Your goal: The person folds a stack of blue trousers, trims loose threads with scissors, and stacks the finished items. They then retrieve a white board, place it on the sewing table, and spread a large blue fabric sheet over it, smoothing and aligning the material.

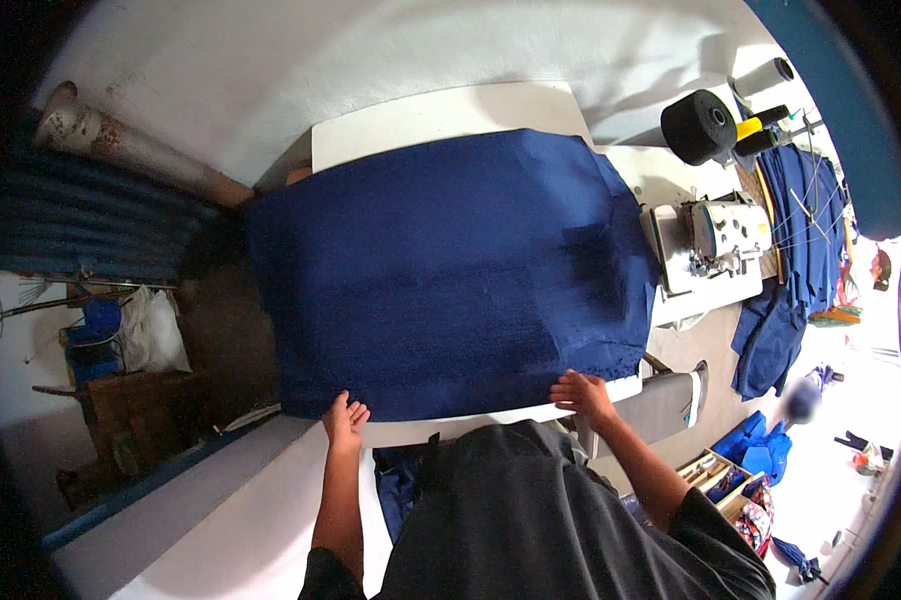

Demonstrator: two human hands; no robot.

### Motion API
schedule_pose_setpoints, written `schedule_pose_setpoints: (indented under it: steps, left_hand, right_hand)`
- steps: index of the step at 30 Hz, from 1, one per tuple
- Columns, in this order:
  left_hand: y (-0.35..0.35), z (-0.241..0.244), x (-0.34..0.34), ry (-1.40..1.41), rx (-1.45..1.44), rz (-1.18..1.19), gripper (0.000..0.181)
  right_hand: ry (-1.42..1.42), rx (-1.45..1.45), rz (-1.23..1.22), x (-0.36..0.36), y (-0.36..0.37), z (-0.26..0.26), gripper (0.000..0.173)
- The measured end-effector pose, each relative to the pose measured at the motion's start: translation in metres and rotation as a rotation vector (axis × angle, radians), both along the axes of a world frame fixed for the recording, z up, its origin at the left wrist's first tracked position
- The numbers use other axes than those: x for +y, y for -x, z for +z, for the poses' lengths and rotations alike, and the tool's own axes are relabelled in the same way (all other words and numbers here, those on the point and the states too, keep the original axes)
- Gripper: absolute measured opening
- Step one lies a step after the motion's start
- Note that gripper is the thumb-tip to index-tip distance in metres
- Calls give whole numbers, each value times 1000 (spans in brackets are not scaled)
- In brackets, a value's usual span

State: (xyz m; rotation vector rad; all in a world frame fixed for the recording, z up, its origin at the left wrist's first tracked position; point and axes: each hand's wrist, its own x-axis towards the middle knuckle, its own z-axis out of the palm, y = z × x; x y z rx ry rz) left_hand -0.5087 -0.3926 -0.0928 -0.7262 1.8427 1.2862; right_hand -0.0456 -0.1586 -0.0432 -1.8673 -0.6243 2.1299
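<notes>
A large sheet of dark navy fabric [435,270] lies spread over a white table [450,112], covering most of its top and hanging past its left end. At the near left corner of the cloth is my left hand [345,421], its fingers slightly bent and apart over the edge. My right hand [585,396] touches the near edge towards the right, fingers spread. Neither hand shows a grip on the cloth. Creases and overlapping folds run along the fabric's right side, next to a sewing machine [732,229].
Black thread cones [696,127] stand beyond the machine. More navy cloth [803,225] is piled at the far right, near an open drawer unit [709,476]. A padded grey board [649,405] juts out by my right hand. A pipe [143,154] slants along the left wall.
</notes>
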Motion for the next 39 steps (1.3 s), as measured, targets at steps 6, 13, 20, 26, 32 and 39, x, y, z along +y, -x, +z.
schedule_pose_setpoints:
  steps: [6,13,20,26,32,39]
  left_hand:
    - [4,19,47,-61,-20,227,84]
    - [12,-5,25,-140,-85,292,90]
    - [14,-13,20,-76,-58,123,67]
    - [10,-51,-65,506,278,-168,92]
    - [5,-38,-29,31,-204,144,135]
    - [17,-71,-46,-128,5,240,113]
  right_hand:
    - [200,138,-254,1,53,-3,81]
    - [173,59,-162,19,64,-1,69]
    - [42,-80,-135,12,51,-16,55]
    - [-116,-639,183,-7,-35,-56,74]
    - [194,115,-359,-10,-28,-88,105]
    - [131,-274,-221,-8,4,-49,77]
